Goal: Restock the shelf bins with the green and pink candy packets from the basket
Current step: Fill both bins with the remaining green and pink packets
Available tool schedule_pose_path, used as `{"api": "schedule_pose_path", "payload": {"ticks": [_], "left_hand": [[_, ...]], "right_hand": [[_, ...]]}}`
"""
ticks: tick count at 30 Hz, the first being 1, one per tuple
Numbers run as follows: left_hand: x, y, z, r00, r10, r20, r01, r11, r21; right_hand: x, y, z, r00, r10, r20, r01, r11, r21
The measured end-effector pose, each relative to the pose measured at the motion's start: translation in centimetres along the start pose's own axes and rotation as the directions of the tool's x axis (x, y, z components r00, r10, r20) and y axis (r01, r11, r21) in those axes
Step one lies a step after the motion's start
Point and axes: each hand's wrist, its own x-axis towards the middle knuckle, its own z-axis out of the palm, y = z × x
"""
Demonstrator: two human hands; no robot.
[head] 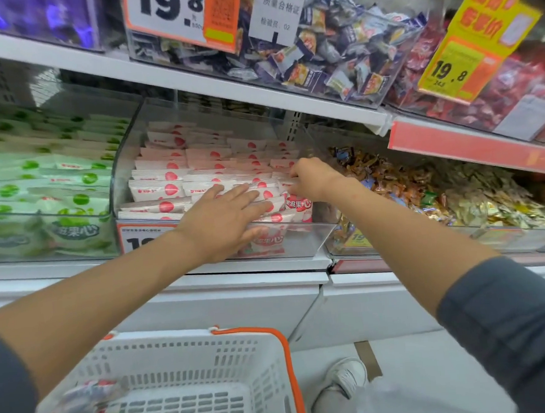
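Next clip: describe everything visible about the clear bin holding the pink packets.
The clear bin looks like transparent plastic, with a curved left wall and a low front lip bearing an orange-edged price label. It sits between a green-packet bin and a mixed-candy bin. Stacked rows of pink packets fill it. The left hand lies flat on the front packets; the right hand curls its fingers round packets at the right side.
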Motion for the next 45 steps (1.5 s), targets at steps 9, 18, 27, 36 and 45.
{"api": "schedule_pose_path", "payload": {"ticks": [9,18,27,36,45], "left_hand": [[-3.2,1.1,-1.2,0.932,-0.007,-0.364,-0.055,0.986,-0.16],[-19.4,-1.0,7.3,0.889,-0.185,0.418,0.348,0.868,-0.355],[-29.2,-3.5,20.7,0.506,-0.207,0.837,0.51,0.854,-0.097],[-29.2,-0.9,23.3,0.52,-0.145,0.842,0.328,0.944,-0.04],[-20.1,-2.4,9.0,0.805,-0.269,0.529,0.593,0.342,-0.728]], "right_hand": [[-5.0,-1.6,0.5,0.915,-0.075,-0.396,0.138,0.982,0.132],[-13.2,-15.6,14.8,0.94,-0.252,-0.23,0.336,0.801,0.495],[-15.9,-20.3,30.1,0.684,-0.416,0.599,0.471,0.879,0.073],[-14.3,-19.2,29.4,0.751,-0.332,0.57,0.196,0.937,0.288],[-13.1,-15.1,19.9,0.804,-0.364,0.47,-0.286,0.455,0.843]]}}
